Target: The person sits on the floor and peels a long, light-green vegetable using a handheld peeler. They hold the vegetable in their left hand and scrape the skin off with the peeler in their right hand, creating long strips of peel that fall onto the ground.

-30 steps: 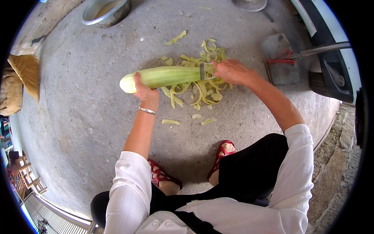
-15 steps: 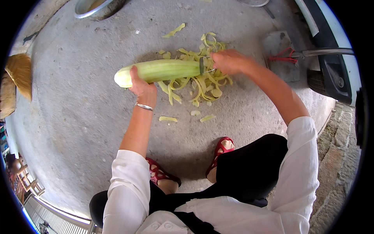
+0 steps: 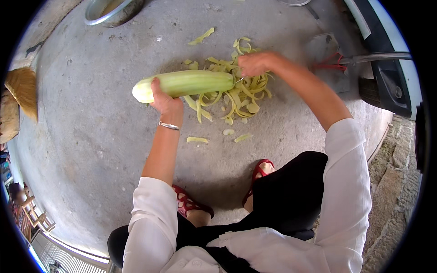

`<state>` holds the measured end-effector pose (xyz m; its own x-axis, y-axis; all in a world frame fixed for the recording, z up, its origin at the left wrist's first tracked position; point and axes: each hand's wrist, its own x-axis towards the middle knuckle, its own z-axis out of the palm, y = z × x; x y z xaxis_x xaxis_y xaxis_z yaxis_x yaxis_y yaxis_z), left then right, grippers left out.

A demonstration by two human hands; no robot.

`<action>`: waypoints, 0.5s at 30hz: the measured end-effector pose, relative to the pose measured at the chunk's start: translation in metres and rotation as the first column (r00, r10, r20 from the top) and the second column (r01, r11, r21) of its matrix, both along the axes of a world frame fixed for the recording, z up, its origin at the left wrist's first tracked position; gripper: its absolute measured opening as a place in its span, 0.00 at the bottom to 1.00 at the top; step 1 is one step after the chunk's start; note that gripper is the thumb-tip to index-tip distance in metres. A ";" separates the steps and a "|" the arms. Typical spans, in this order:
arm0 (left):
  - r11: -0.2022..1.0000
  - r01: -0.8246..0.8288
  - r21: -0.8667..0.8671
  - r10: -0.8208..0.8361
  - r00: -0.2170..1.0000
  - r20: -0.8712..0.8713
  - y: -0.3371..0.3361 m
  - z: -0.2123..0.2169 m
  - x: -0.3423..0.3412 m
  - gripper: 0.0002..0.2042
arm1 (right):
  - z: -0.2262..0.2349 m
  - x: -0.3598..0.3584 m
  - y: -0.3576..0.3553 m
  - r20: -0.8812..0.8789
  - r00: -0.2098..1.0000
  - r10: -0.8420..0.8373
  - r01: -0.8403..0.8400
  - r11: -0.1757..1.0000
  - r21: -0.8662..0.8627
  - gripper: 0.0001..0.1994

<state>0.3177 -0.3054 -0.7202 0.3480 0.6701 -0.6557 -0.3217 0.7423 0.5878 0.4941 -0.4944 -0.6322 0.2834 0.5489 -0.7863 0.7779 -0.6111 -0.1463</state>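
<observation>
A long, pale green peeled gourd (image 3: 195, 83) lies level above the floor, pointing left to right. Its whitish left end rests in my left hand (image 3: 165, 101), with the thumb over the top and the fingers hidden underneath. Just past the gourd's right end, my right hand (image 3: 255, 63) is closed on a peeler (image 3: 238, 80). Only a thin metal part of the peeler shows, at the gourd's tip; the rest is covered by the hand. Curled peel strips (image 3: 246, 98) are heaped on the floor below and beyond that end.
A metal basin (image 3: 109, 12) sits at the far left, and a straw broom (image 3: 22, 93) at the left edge. To the right are a metal bar with red ties (image 3: 334, 63) and a vehicle's dark bumper (image 3: 393, 86). My feet in red sandals (image 3: 193, 204) stand near me.
My right hand has shifted slightly left, toward the gourd's right end, and now covers most of the peeler. The left hand and the gourd have stayed nearly still.
</observation>
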 end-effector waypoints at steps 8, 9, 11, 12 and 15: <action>1.000 -0.016 0.002 0.016 1.000 -0.003 -0.003 -0.005 -0.007 0.28 | 0.012 -0.044 0.010 0.155 0.983 0.096 -0.090 0.995 -0.047 0.11; 1.000 -0.015 0.008 0.015 1.000 0.003 -0.003 -0.002 -0.007 0.28 | 0.013 -0.051 0.006 0.200 0.976 0.090 -0.100 0.994 0.039 0.11; 1.000 -0.008 0.018 0.007 1.000 0.021 -0.006 0.005 -0.007 0.27 | 0.003 -0.061 -0.010 0.289 0.955 0.063 -0.126 0.971 0.203 0.10; 1.000 -0.003 0.029 0.002 0.999 0.036 -0.005 0.005 -0.009 0.26 | -0.004 -0.062 -0.016 0.293 0.956 0.014 -0.087 0.967 0.239 0.09; 0.998 0.003 0.069 -0.009 0.996 0.087 -0.004 0.004 -0.007 0.25 | -0.013 -0.051 -0.035 0.199 0.973 -0.114 0.055 0.959 0.279 0.10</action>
